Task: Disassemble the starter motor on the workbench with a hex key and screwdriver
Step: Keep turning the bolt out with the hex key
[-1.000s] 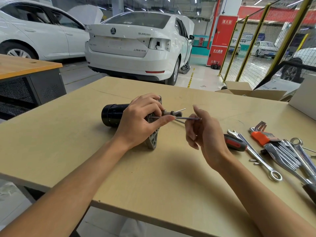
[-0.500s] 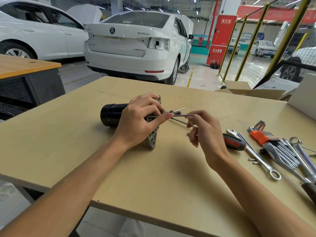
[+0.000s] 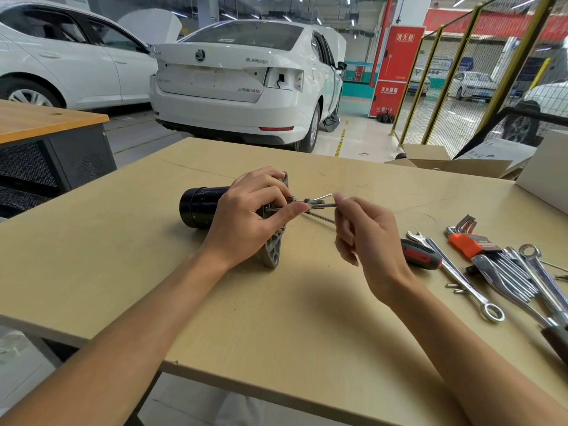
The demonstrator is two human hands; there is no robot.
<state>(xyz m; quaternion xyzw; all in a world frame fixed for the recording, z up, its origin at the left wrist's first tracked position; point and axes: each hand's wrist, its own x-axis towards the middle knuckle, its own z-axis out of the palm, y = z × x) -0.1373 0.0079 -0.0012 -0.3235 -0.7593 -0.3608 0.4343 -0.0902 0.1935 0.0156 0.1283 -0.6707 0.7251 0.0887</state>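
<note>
Head view: a starter motor with a black cylindrical body (image 3: 196, 207) and a grey cast-metal mounting flange (image 3: 273, 250) is seen lying on its side near the middle of the pale wooden workbench (image 3: 123, 272). The motor is steadied by the left hand (image 3: 249, 219), whose fingers are curled over the flange end, with the thumb stretched along a long thin steel through-bolt (image 3: 322, 205) that projects to the right. The right end of that bolt is pinched by the fingertips of the right hand (image 3: 365, 235), the other fingers being loosely bent.

A second thin rod (image 3: 321, 217) is seen slanting down to the bench just beneath; whether it is already free of the housing cannot be told. As a judgement, the bolts have been loosened and are being drawn out by hand, while the flange is not yet separated from the body, so most of the dismantling remains.

To the right, a screwdriver with a red-and-black handle (image 3: 419, 255) lies untouched, and farther right are a set of hex keys in an orange holder (image 3: 468, 242) and several chrome combination spanners (image 3: 461, 278).
</note>
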